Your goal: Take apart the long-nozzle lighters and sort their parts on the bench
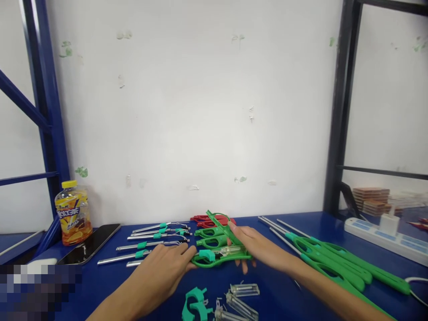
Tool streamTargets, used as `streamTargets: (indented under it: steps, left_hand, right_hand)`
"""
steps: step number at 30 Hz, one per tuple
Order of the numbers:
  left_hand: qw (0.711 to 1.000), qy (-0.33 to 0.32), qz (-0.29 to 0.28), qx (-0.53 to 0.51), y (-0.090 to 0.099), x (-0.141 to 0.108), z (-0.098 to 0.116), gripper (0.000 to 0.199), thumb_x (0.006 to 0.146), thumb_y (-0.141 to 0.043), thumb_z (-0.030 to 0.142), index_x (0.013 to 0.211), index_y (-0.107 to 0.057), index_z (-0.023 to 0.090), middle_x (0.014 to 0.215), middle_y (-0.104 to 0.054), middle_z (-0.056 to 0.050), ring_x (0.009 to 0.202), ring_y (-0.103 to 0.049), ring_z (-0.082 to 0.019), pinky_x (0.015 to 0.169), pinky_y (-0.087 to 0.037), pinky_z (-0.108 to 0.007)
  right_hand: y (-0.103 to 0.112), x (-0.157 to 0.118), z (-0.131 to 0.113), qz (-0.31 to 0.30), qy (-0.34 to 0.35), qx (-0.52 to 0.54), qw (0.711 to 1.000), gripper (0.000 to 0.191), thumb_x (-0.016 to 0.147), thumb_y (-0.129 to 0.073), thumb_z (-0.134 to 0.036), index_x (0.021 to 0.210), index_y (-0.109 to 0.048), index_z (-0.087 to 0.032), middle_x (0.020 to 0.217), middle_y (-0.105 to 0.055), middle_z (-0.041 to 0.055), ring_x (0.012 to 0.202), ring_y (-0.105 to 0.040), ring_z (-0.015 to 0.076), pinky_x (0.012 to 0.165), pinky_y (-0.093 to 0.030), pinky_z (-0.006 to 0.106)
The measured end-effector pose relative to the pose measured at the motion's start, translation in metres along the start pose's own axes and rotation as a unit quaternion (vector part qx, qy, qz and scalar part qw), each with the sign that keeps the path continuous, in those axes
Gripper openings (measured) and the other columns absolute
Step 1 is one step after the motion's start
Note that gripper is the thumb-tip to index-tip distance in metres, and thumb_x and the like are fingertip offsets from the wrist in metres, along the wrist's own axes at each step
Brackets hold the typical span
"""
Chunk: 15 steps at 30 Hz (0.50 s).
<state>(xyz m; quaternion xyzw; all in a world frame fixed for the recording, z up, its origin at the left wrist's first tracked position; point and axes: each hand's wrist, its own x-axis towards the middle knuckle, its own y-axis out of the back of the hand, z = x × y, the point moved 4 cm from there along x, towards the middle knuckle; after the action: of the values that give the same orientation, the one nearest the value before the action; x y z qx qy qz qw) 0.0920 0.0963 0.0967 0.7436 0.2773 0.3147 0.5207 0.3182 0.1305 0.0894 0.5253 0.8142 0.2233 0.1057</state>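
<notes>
Over a blue tabletop [110, 285], the left hand [160, 272] is closing thumb and fingers on the left end of a green plastic looped casing [203, 264], apparently steadying it, while the right hand [256, 247], partly curled, is holding a tilted green plastic half-shell [219, 225] above, seemingly leaving the inside reachable; its lower fingers' grip is unclear. A clear plastic tank [232, 250] and teal plastic piece [207, 255] are lying in the casing. Spare clear plastic tanks [244, 290] are sitting nearer the person, probably for easy reach
</notes>
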Motion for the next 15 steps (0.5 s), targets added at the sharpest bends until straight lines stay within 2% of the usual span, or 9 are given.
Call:
streamTargets:
  steps: [5, 8, 12, 15]
  left_hand:
    - [1.0, 0.004, 0.01, 0.005, 0.0, 0.0, -0.002, 0.018, 0.104, -0.04, 0.025, 0.104, -0.058, 0.024, 0.096, -0.069, -0.003, 0.08, -0.069, -0.026, 0.06, -0.038, -0.032]
    - [1.0, 0.009, 0.004, 0.007, 0.002, 0.002, -0.003, 0.016, 0.104, -0.041, 0.023, 0.105, -0.057, 0.023, 0.098, -0.069, -0.004, 0.081, -0.069, -0.027, 0.06, -0.038, -0.032]
    - [1.0, 0.022, -0.001, 0.0, 0.001, 0.002, -0.005, 0.018, 0.103, -0.039, 0.021, 0.109, -0.056, 0.022, 0.103, -0.069, -0.006, 0.084, -0.069, -0.027, 0.062, -0.04, -0.032]
    - [0.999, 0.034, 0.013, -0.033, -0.001, -0.001, -0.006, 0.021, 0.103, -0.038, 0.023, 0.113, -0.056, 0.024, 0.106, -0.069, -0.006, 0.089, -0.069, -0.027, 0.068, -0.043, -0.033]
  right_hand:
    - [0.002, 0.002, 0.005, 0.006, 0.001, 0.013, 1.0, 0.073, 0.09, -0.025, -0.083, 0.087, -0.056, -0.018, 0.06, -0.067, 0.0029, 0.047, -0.065, 0.0152, 0.042, -0.039, 0.021]
    - [0.002, 0.0, 0.001, -0.015, 0.004, 0.039, 0.999, 0.067, 0.092, -0.029, -0.081, 0.091, -0.054, -0.018, 0.06, -0.067, 0.0021, 0.047, -0.064, 0.014, 0.041, -0.04, 0.02]
    - [-0.002, -0.006, -0.009, -0.062, 0.022, 0.061, 0.996, 0.054, 0.09, -0.05, -0.074, 0.1, -0.051, -0.02, 0.065, -0.064, -0.0025, 0.044, -0.055, 0.0088, 0.041, -0.038, 0.018]
    - [-0.003, -0.008, -0.012, -0.059, 0.034, 0.054, 0.996, 0.051, 0.089, -0.059, -0.068, 0.105, -0.053, -0.02, 0.065, -0.061, -0.0046, 0.043, -0.05, 0.0063, 0.041, -0.037, 0.017]
